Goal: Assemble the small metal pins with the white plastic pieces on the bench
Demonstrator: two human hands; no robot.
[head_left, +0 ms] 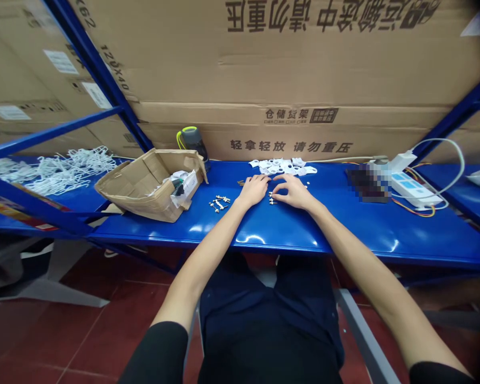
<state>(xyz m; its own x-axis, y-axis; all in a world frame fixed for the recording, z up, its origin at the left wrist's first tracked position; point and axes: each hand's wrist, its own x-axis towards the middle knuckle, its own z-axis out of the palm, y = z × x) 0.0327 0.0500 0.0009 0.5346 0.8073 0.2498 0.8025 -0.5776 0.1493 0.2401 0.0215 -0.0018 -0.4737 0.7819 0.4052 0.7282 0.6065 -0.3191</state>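
My left hand [256, 189] lies palm down on the blue shelf, its fingers stretched toward a cluster of flat white plastic pieces [282, 166] with round holes. Just beside it, my right hand [295, 192] has thumb and index finger curved and apart, with nothing visible between them. Several small screw-like pieces with pale ends [272, 201] lie by the right thumb, partly covered by the hand. More such pieces with metal shafts [220, 204] are scattered left of my left hand. Small brownish bits [241, 183] lie at the left fingers' outer side.
An open cardboard box [144, 186] with white and dark items stands at the left, a dark bottle [194, 143] behind it. White hangers [72, 168] are piled farther left. A power strip [418, 191] with cables lies right, near a blurred-out object [368, 182]. Cardboard [304, 69] backs the shelf.
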